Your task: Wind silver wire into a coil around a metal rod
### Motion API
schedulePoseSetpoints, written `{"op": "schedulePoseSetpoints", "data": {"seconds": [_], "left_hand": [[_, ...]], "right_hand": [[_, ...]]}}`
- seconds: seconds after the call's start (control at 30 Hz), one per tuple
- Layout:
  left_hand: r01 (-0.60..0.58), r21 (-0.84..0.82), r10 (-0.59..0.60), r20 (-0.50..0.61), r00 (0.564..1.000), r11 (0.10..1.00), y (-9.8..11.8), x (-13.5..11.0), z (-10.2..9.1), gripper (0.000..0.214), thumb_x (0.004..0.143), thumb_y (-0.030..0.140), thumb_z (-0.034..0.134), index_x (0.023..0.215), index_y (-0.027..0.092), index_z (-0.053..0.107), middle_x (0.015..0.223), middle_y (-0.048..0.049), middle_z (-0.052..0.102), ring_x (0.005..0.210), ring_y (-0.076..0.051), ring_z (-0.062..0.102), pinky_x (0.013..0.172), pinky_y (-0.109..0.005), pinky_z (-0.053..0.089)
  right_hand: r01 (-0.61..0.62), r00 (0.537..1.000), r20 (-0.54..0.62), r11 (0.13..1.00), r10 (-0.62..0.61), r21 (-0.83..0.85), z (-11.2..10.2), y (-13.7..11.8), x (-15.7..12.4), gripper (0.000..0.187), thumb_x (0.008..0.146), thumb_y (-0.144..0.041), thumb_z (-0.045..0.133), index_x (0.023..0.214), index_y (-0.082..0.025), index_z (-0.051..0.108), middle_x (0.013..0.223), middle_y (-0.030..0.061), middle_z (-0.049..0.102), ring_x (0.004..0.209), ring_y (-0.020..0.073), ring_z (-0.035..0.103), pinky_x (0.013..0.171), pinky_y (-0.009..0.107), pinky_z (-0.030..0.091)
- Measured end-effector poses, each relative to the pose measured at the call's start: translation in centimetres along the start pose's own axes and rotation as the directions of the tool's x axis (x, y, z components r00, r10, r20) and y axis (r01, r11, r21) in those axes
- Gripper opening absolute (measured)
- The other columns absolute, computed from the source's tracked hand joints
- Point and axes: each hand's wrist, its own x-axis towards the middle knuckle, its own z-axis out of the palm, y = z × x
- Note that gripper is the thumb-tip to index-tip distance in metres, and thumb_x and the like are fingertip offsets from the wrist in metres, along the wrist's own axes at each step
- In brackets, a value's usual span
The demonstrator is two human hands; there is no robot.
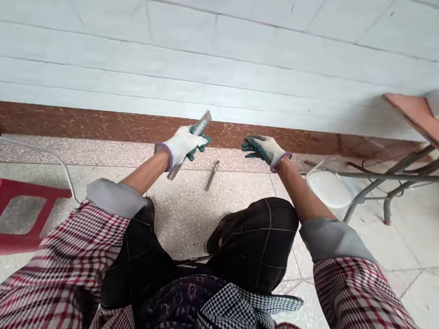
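My left hand (pixel 183 145), in a white and green work glove, is closed round a grey metal tool (pixel 200 125) that sticks up past the fingers and down below the palm. My right hand (pixel 264 148), gloved the same way, is held out over the floor with its fingers loosely curled and nothing visible in it. A short metal bar (pixel 212 175) lies on the speckled floor between the two hands, below them. I am seated with my knees up, in dark trousers and a plaid shirt.
A red plastic stool (pixel 11 216) stands at the left. A white round lid or bucket (pixel 329 188) sits at the right beside the grey metal legs (pixel 393 185) of a brown table (pixel 423 120). A white tiled wall with a brown skirting runs ahead.
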Motion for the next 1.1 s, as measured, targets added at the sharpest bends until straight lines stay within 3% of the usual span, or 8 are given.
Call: {"op": "schedulePoseSetpoints", "data": {"seconds": [0.13, 0.3, 0.4, 0.57, 0.67, 0.87, 0.97, 1.1], "left_hand": [[-0.049, 0.15, 0.029, 0.132, 0.991, 0.987, -0.6, 0.0, 0.6, 0.033, 0.089, 0.021, 0.066, 0.12, 0.011, 0.069, 0.077, -0.0066, 0.066, 0.052, -0.01, 0.043, 0.055, -0.034, 0.044], [-0.058, 0.162, 0.03, 0.169, 0.985, 0.985, -0.6, -1.0, -0.2, 0.027, 0.085, 0.018, 0.066, 0.111, 0.011, 0.072, 0.073, -0.0049, 0.062, 0.054, -0.011, 0.046, 0.053, -0.031, 0.042], [-0.025, 0.14, 0.005, 0.145, 0.989, 0.99, -0.1, -1.4, -0.8, 0.02, 0.085, 0.013, 0.064, 0.102, 0.011, 0.072, 0.068, -0.003, 0.056, 0.052, -0.009, 0.043, 0.05, -0.03, 0.037], [-0.049, 0.141, 0.028, 0.147, 0.989, 0.989, -0.2, -0.7, -1.9, 0.022, 0.084, 0.013, 0.063, 0.106, 0.013, 0.069, 0.072, -0.0028, 0.06, 0.05, -0.008, 0.04, 0.048, -0.028, 0.035], [-0.059, 0.293, 0.02, 0.132, 0.991, 0.954, -0.5, -0.2, -1.8, 0.026, 0.084, 0.016, 0.065, 0.109, 0.013, 0.069, 0.075, -0.0047, 0.063, 0.054, -0.011, 0.047, 0.051, -0.028, 0.037], [-0.223, 0.809, 0.075, 0.218, 0.973, 0.544, -1.3, 0.0, 0.8, 0.022, 0.089, 0.018, 0.058, 0.105, 0.015, 0.072, 0.084, -0.0105, 0.068, 0.065, -0.018, 0.056, 0.062, -0.033, 0.04], [-0.342, 0.822, 0.083, 0.343, 0.936, 0.456, -1.5, -0.3, 1.6, 0.024, 0.09, 0.023, 0.058, 0.108, 0.018, 0.074, 0.086, -0.011, 0.068, 0.068, -0.021, 0.057, 0.064, -0.036, 0.04], [-0.311, 0.668, 0.055, 0.375, 0.925, 0.676, -0.9, -0.8, 0.7, 0.022, 0.08, 0.023, 0.07, 0.101, 0.022, 0.077, 0.076, -0.0049, 0.065, 0.065, -0.018, 0.057, 0.062, -0.032, 0.041]], "right_hand": [[0.057, 0.969, 0.243, 0.998, -0.052, -0.012, 7.2, -2.9, -1.0, 0.02, 0.082, -0.003, 0.066, 0.098, -0.013, 0.072, 0.09, 0.0096, 0.075, 0.08, 0.0199, 0.072, 0.057, 0.028, 0.06], [-0.039, 0.833, 0.553, 0.999, 0.031, 0.003, 12.4, -0.2, -3.4, 0.023, 0.071, -0.018, 0.084, 0.085, -0.018, 0.066, 0.079, 0.0054, 0.073, 0.061, 0.0162, 0.065, 0.049, 0.028, 0.059], [-0.073, 0.76, 0.64, 0.994, 0.111, -0.086, 11.5, 0.7, -4.1, 0.029, 0.077, -0.036, 0.085, 0.081, -0.017, 0.064, 0.072, 0.0078, 0.071, 0.055, 0.0175, 0.064, 0.043, 0.028, 0.054], [0.199, 0.88, 0.466, 0.964, -0.096, -0.178, 8.2, -0.6, -5.4, 0.022, 0.096, -0.033, 0.063, 0.085, -0.016, 0.072, 0.053, -0.0023, 0.05, 0.042, 0.008, 0.038, 0.036, 0.022, 0.027], [0.394, 0.871, 0.438, 0.848, -0.222, -0.354, 7.4, -1.3, -7.4, 0.015, 0.095, -0.02, 0.064, 0.088, -0.018, 0.076, 0.063, -0.0003, 0.057, 0.052, 0.0089, 0.043, 0.045, 0.023, 0.03], [0.619, 0.785, 0.483, 0.484, -0.388, -0.618, 6.8, -2.7, -9.0, 0.021, 0.084, -0.007, 0.076, 0.069, -0.019, 0.067, 0.058, -0.0023, 0.045, 0.056, 0.0097, 0.034, 0.057, 0.027, 0.024], [0.56, 0.827, 0.44, 0.577, -0.349, -0.595, 6.3, -3.3, -7.2, 0.02, 0.084, -0.004, 0.073, 0.071, -0.019, 0.071, 0.062, -0.0002, 0.052, 0.061, 0.0112, 0.043, 0.058, 0.026, 0.028], [0.397, 0.881, 0.41, 0.842, -0.238, -0.365, 6.6, -2.7, -4.9, 0.021, 0.083, -0.001, 0.066, 0.071, -0.016, 0.074, 0.073, 0.0027, 0.067, 0.071, 0.0139, 0.056, 0.058, 0.023, 0.04]]}}
